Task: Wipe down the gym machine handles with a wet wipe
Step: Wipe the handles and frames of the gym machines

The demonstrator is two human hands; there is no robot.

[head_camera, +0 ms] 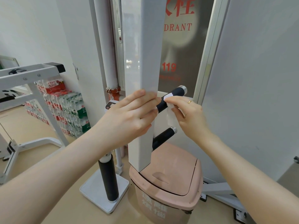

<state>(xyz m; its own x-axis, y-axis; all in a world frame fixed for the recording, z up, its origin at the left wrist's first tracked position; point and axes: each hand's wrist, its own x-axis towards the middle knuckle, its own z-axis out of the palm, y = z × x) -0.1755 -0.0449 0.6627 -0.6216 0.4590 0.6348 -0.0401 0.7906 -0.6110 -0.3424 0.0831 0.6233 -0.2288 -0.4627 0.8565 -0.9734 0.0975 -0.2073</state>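
Wiping near the post, I judge the wipe (170, 113) could slip off the upper handle (171, 99) if my pinch loosens, since much of it hangs free below. My right hand (188, 113) fingers (174, 99) curl over the handle, pinching the wipe against it. My left hand (129, 113) lies flat on the post (142, 62), fingers straight and together.

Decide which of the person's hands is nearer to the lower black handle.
Right. The right hand, holding the wet wipe, sits just above the lower black handle; the left hand rests across the white post.
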